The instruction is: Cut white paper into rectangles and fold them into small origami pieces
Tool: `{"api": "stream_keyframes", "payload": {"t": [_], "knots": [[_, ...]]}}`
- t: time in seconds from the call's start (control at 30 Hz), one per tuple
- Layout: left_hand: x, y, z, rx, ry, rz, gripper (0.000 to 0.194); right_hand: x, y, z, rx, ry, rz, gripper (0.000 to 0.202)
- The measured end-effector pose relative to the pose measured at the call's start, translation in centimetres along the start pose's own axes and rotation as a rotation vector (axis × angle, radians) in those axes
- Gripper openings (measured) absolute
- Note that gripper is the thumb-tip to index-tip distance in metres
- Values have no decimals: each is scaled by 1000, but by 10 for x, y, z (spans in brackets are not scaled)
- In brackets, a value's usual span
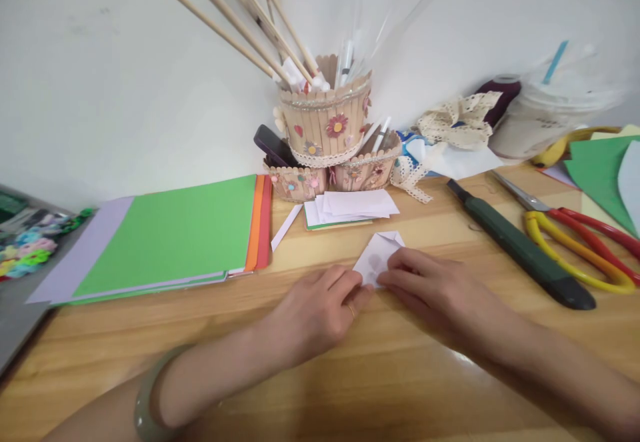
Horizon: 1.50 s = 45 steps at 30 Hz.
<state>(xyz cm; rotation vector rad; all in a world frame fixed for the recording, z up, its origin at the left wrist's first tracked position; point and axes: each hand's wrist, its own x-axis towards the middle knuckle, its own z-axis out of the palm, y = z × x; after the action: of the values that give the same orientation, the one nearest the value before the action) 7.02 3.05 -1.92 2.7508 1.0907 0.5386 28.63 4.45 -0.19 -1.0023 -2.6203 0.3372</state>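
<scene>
A small piece of folded white paper lies on the wooden table between my two hands, its upper right corner turned over. My left hand grips the paper's lower left edge with thumb and fingers, a thin ring on one finger. On the other side, my right hand has its bent fingers pressed on the paper's right edge. Just beyond the paper sits a stack of small white sheets with green and yellow ones beneath. A narrow white paper strip rests left of that stack.
Coloured sheets lie at the left. Decorated stick holders with wooden sticks stand against the wall. A dark green craft tool and red-and-yellow scissors lie at the right. Behind them are lace ribbon and a plastic cup.
</scene>
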Motion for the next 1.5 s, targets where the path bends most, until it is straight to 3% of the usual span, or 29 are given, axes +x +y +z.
{"api": "stream_keyframes", "payload": {"t": [0.1, 0.23, 0.43, 0.53, 0.67, 0.77, 0.97, 1.23, 1.4, 1.5], "knots": [[-2, -6, 0, 131, 61, 71, 17, 0, -1, -8, -69, -24, -201, 27], [-1, -9, -6, 285, 93, 84, 16, 4, -14, -9, -38, -54, -232, 28], [2, -7, -10, 47, 60, -20, 20, 8, -23, -7, 43, -108, -83, 25], [2, -9, -10, 40, 40, 37, 22, 7, -17, -6, 161, -9, -23, 24], [1, -11, -9, 122, 85, 140, 20, 7, -11, 1, 244, 191, 245, 21], [2, -11, -10, 211, 102, 268, 18, 10, -10, 6, 220, 126, 369, 13], [8, -18, -16, 235, 107, 358, 19, 14, -11, 10, 321, 115, 484, 10], [10, -24, -23, 262, 62, 446, 27, 15, -10, 14, 192, 165, 405, 8], [11, -23, -25, 298, 53, 443, 29, 12, -7, 16, 4, 225, 136, 16], [11, -23, -26, 306, 62, 432, 29, 8, -6, 13, -99, 189, -8, 16]]}}
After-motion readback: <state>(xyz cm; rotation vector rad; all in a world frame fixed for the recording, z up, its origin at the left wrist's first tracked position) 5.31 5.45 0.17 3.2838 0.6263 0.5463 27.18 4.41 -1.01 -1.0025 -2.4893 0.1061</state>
